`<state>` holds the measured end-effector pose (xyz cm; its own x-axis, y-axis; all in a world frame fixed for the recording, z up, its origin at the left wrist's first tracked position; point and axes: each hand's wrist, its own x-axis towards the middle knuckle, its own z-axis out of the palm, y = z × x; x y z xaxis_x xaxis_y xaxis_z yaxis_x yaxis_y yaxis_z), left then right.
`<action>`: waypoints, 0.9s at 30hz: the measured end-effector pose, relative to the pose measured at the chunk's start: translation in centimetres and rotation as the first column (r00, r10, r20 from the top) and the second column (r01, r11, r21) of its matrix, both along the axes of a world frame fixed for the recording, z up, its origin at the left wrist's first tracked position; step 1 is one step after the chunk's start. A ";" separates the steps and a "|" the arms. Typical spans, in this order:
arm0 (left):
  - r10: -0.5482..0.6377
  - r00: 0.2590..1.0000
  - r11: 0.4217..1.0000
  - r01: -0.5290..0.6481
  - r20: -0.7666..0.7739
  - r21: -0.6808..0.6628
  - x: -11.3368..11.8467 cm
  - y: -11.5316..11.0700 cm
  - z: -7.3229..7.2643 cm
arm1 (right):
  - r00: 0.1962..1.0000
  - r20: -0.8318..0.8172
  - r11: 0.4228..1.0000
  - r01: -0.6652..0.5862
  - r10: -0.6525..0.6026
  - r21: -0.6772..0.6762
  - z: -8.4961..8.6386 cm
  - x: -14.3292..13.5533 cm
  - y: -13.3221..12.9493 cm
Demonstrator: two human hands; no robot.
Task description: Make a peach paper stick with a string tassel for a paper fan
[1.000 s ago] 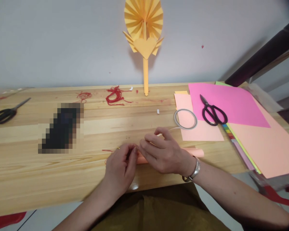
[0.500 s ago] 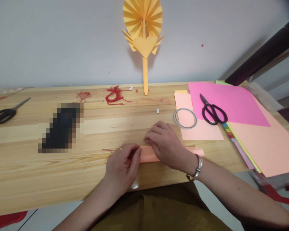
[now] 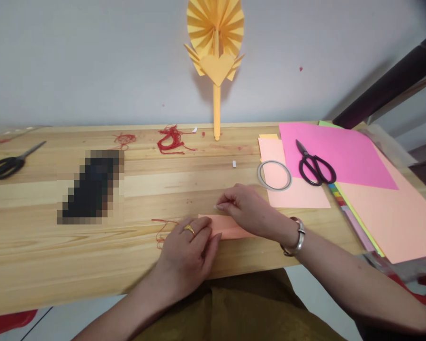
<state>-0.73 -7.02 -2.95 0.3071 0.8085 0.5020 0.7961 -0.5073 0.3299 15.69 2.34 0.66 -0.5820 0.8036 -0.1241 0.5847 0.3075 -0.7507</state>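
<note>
A folded strip of salmon-pink paper (image 3: pixel 227 227) lies near the table's front edge. My left hand (image 3: pixel 188 251), with a gold ring, rests over the strip's left end, fingers curled on it and the thumb along its front. Above the strip's right part is my right hand (image 3: pixel 246 210), its thumb and forefinger pinched together; what they hold, if anything, is too small to tell. The right forearm and hand hide the strip's right end. Red thread (image 3: pixel 159 232) trails out to the left of my left hand.
Behind stands a yellow paper fan (image 3: pixel 217 71) against the wall. Tangled red thread (image 3: pixel 170 141), a tape roll (image 3: pixel 259 176), black scissors (image 3: pixel 315 169), coloured sheets (image 3: pixel 341 151), a blurred dark object (image 3: pixel 92 187) and other scissors (image 3: pixel 7 166) lie around.
My left hand has shifted right and now lies flatter over the paper. My right hand has turned slightly, its fingers more closely pinched. The strip's right end, visible before, is hidden now.
</note>
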 end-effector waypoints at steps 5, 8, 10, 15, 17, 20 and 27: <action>-0.072 0.987 0.996 0.078 -0.144 0.036 -0.2 -0.3 0.5 | 0.999 0.024 0.997 -0.040 0.038 0.059 0.3 -0.2 0.0; -0.086 0.970 0.992 0.105 -0.227 0.072 -0.3 -0.3 0.8 | 0.991 0.065 0.986 -0.120 0.113 0.112 0.3 -0.6 0.0; -0.084 0.964 0.989 0.111 -0.251 0.095 -0.3 -0.3 0.7 | 0.984 0.097 0.977 -0.162 0.149 0.140 0.3 -0.9 0.0; -0.090 0.965 0.986 0.122 -0.245 0.117 -0.6 -0.7 -0.4 | 0.953 0.200 0.941 -0.268 0.228 0.204 0.2 -1.7 -0.3; -0.096 0.966 0.985 0.127 -0.242 0.117 -0.7 -0.8 -0.9 | 0.933 0.245 0.928 -0.315 0.264 0.200 0.3 -2.2 -0.4; -0.086 0.973 0.984 0.116 -0.216 0.133 -0.8 -1.0 -1.4 | 0.906 0.305 0.925 -0.350 0.294 0.146 0.5 -3.0 -0.5; -0.069 0.982 0.985 0.095 -0.174 0.144 -0.6 -0.9 -1.2 | 0.880 0.391 0.934 -0.340 0.272 0.115 0.9 -3.8 -0.5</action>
<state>-1.33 -7.96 -4.15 0.4596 0.6958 0.5519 0.7872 -0.6069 0.1095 11.90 1.81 1.58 -0.7434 0.6211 -0.2482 0.6601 0.6215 -0.4218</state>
